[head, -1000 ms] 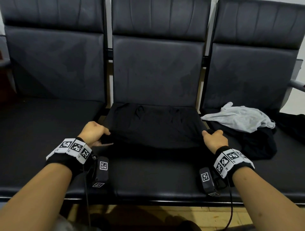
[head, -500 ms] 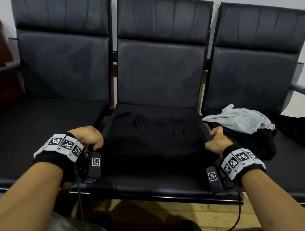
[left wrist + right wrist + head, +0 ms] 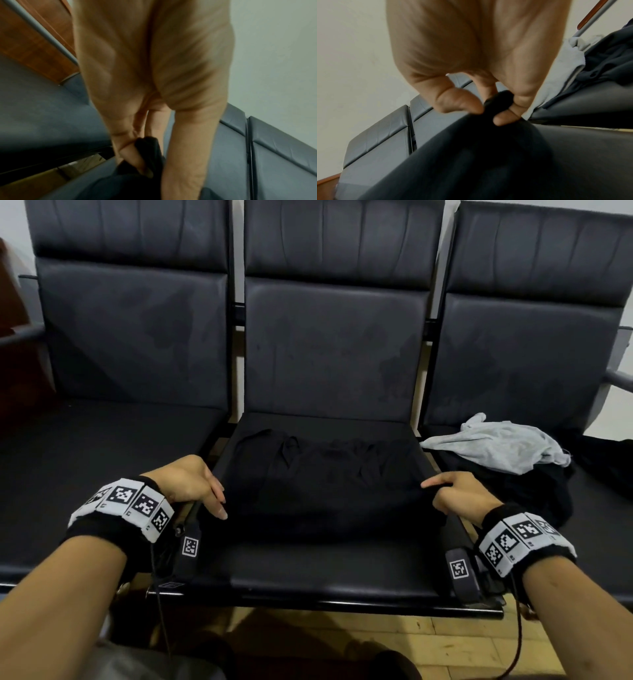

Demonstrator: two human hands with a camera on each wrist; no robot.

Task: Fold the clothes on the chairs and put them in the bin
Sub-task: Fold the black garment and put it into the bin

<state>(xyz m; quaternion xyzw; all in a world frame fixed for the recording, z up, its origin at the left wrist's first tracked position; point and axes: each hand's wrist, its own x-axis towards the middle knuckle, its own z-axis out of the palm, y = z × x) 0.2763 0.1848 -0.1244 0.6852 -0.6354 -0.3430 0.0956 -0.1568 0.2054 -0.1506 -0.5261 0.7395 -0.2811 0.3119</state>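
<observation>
Row of three joined black padded chairs (image 3: 329, 563) on wooden floor (image 3: 428, 642). Landmark: middle seat. On middle seat: black garment (image 3: 325, 487), spread flat, covering the rear and centre of the cushion. On seat to its right: dark clothing (image 3: 534, 491), with a crumpled light grey garment (image 3: 500, 443) lying on top of it.

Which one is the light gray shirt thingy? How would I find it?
Look at the row of three black chairs and go to the seat on the person's right. The light gray garment lies crumpled there, on top of darker clothes. It is the only pale cloth; everything else around it is black.
</observation>
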